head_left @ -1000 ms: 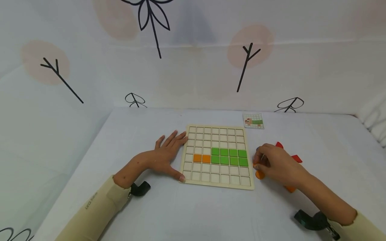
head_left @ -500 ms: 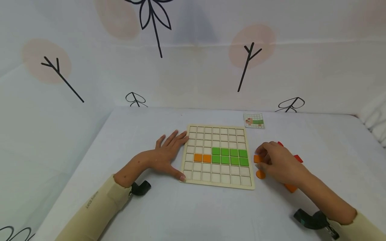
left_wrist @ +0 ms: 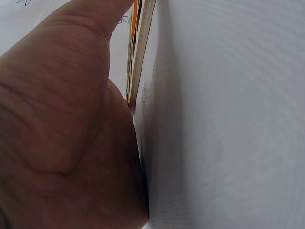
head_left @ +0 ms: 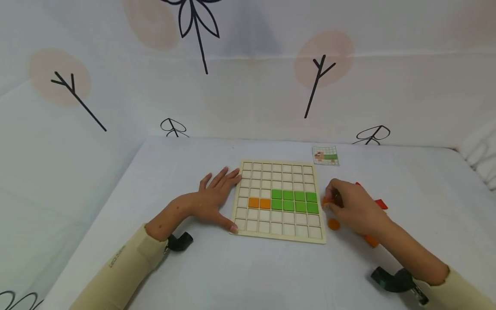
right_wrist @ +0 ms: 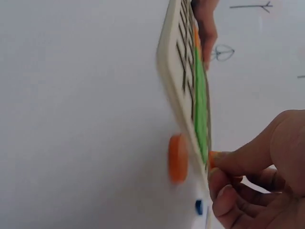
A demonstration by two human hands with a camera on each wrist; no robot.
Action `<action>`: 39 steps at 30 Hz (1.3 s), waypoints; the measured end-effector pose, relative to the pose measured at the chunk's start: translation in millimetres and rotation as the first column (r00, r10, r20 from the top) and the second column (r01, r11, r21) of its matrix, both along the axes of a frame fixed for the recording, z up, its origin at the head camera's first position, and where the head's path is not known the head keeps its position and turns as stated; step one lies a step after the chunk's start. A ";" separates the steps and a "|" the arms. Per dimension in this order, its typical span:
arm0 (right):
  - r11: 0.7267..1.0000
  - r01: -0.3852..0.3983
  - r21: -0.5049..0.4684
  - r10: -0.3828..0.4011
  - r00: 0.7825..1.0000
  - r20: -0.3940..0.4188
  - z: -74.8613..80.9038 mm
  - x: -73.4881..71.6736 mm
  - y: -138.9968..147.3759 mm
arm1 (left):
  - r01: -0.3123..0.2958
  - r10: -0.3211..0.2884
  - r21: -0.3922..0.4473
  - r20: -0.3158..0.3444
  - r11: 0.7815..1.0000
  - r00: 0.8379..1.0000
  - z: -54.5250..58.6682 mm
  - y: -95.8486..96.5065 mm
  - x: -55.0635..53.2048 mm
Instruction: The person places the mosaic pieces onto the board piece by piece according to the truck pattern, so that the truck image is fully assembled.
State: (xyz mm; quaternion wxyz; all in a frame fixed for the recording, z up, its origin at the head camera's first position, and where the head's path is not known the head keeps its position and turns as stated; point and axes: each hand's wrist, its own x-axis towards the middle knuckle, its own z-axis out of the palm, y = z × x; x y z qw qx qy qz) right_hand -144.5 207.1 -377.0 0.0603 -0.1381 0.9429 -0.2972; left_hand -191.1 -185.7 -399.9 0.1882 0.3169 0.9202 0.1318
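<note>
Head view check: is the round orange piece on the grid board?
No, the round orange piece lies on the white tabletop, just right of the grid board.

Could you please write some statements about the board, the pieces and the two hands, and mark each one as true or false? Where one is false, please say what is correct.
1. The left hand touches the board. True.
2. The board holds more orange tiles than green tiles. False: two are orange, eight are green.
3. The right hand pinches an orange piece. True.
4. The card lies on the board. False: it lies on the table, beyond the board.
5. An orange disc lies off the board, near its right edge. True.
</note>
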 end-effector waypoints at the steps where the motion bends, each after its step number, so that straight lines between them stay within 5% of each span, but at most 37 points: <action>1: 1.000 0.002 -0.015 -0.003 1.000 -0.015 2.3 0.2 -4.8 | 0.000 0.000 0.000 0.002 1.000 1.000 -0.1 -0.3 0.1; 11: 0.982 -0.101 -0.160 0.087 0.992 -0.094 0.4 -12.6 -88.1 | -0.001 0.001 -0.002 0.012 1.000 1.000 -0.2 -1.8 1.3; 22: 0.951 -0.213 -0.224 0.198 0.976 -0.087 -7.1 -33.6 -153.8 | 0.009 -0.009 0.015 0.010 1.000 1.000 1.9 -2.5 0.8; 29: 0.964 -0.201 -0.177 0.189 0.978 -0.083 -11.3 -38.3 -170.4 | 0.006 -0.006 0.027 0.005 1.000 1.000 -0.1 -3.0 0.8; 39: 0.970 -0.225 -0.089 0.206 0.961 -0.185 -16.4 -34.3 -166.2 | 0.019 -0.019 0.010 -0.020 1.000 1.000 -0.3 -2.2 -1.8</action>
